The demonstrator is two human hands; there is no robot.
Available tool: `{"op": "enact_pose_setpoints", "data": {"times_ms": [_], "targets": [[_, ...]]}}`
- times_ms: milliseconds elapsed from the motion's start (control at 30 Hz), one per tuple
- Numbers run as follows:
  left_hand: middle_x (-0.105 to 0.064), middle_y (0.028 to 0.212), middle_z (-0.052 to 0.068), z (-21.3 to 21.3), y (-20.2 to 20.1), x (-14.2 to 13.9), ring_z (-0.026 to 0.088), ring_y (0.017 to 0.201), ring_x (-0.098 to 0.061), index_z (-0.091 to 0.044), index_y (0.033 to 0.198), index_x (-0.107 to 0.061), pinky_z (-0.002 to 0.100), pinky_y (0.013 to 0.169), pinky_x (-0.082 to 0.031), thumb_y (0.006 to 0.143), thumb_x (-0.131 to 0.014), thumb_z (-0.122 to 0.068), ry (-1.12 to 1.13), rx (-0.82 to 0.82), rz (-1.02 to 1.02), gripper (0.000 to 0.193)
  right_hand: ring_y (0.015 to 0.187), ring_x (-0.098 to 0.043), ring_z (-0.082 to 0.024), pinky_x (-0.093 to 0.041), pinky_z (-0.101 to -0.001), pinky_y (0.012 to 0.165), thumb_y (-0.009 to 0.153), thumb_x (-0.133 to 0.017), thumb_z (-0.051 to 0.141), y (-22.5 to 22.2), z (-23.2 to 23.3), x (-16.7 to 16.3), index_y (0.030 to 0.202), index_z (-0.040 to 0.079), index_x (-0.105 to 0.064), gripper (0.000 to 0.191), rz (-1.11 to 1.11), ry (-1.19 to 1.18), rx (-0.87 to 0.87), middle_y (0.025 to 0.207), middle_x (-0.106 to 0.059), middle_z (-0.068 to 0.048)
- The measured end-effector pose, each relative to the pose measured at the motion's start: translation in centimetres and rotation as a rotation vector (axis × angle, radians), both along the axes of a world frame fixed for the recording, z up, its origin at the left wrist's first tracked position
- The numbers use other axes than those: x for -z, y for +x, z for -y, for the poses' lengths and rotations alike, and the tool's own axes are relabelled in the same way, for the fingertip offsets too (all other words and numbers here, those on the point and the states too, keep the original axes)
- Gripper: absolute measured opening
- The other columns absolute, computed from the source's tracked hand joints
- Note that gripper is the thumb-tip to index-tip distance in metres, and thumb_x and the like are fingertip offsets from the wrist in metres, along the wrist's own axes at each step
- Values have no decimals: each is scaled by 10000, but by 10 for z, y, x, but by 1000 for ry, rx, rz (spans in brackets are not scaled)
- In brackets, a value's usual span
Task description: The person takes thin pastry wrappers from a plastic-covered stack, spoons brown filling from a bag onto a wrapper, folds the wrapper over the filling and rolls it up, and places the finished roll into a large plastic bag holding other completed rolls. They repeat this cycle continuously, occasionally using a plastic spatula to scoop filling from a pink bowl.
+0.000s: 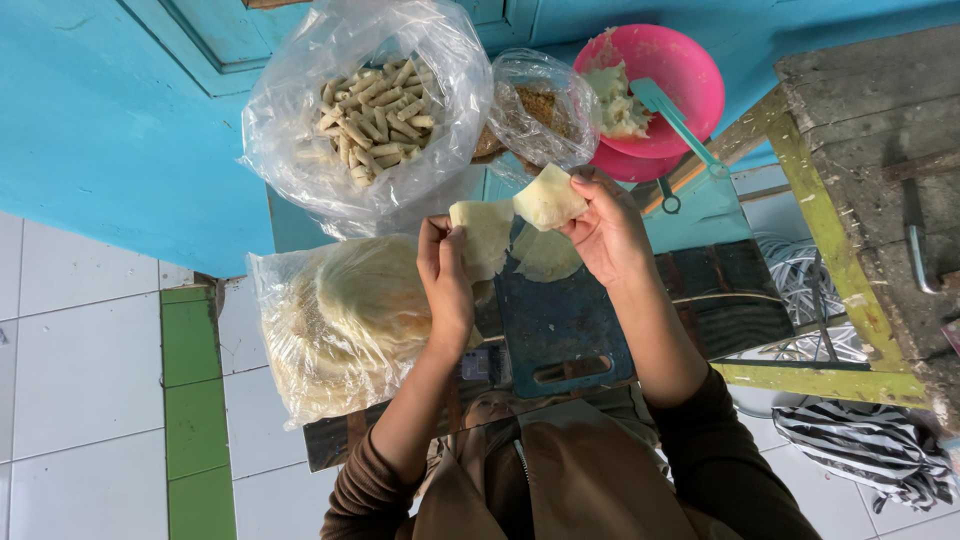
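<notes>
Both hands pinch thin wrapper sheets above the cutting board's edge.

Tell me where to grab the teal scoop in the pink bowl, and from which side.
Take the scoop by its long handle, the part sticking out past the rim of the pink bowl, coming from the bowl's open right side. The blade end lies in the pale filling, so it is likely sticky, while the handle looks bare and clear of both hands.

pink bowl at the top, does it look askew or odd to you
Yes. The pink bowl sits tilted on a second pink bowl, filling heaped to one side, with a teal spoon sticking out over its rim. Nothing looks spilled.
</notes>
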State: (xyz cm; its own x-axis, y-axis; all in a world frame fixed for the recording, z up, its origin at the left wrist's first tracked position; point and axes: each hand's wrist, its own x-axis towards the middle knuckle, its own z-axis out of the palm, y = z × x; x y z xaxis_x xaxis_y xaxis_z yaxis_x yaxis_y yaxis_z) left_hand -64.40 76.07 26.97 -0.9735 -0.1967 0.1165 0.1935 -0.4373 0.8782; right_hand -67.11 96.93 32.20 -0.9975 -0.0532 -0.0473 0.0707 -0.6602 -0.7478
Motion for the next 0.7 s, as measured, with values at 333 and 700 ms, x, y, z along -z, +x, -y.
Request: {"op": "enact_pose_setpoints", "data": {"times_ms": [333, 700], "targets": [[-646, 996, 0, -4, -6, -9, 33, 859, -533, -51, 1156, -639, 205, 757, -443, 1065, -523, -80, -34, 169, -4, 150, 1011, -724, -172, -616, -306, 866, 1089, -589, 72, 4, 3, 3, 1194, 7, -613, 125, -50, -165, -64, 1124, -708, -102], [-725, 1009, 2, -14, 1, -13, 34, 892, -647, -4, 1122, -676, 213, 806, -530, 967, -733, -80, 58, 340, -21, 181, 840, -569, -68, -469, -224, 713, 1133, -643, 134, 10, 17, 4, 1238, 16, -617, 160, -196, 604, 160, 975, -633, -45]]}}
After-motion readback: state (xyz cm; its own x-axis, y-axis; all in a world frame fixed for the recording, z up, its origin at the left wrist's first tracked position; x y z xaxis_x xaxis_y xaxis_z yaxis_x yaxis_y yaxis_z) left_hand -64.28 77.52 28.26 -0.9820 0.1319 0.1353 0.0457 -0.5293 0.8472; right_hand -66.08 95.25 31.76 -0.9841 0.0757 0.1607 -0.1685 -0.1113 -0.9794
